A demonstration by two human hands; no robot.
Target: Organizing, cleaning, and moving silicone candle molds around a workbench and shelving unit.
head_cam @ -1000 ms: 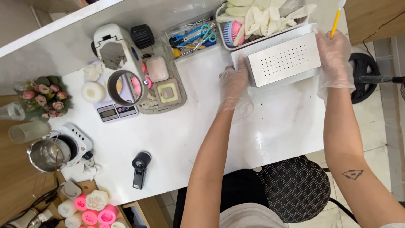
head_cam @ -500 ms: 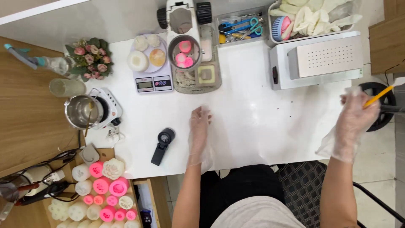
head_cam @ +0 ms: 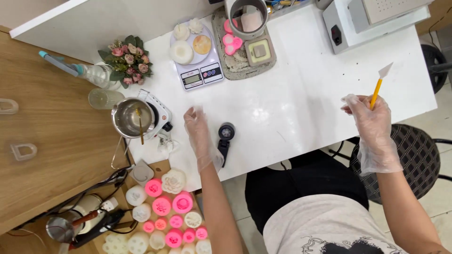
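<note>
Head cam: right hand [head_cam: 373, 123] clamped on yellow scraper [head_cam: 378, 88], left hand [head_cam: 197, 129] flat, fingers apart, on white surface [head_cam: 292, 113] beside black tool [head_cam: 225, 137]

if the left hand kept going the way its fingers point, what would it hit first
The left hand points up the white table, away from the person. Bare tabletop comes first; the digital scale looks like the first thing it would meet, though height is unclear.
</note>
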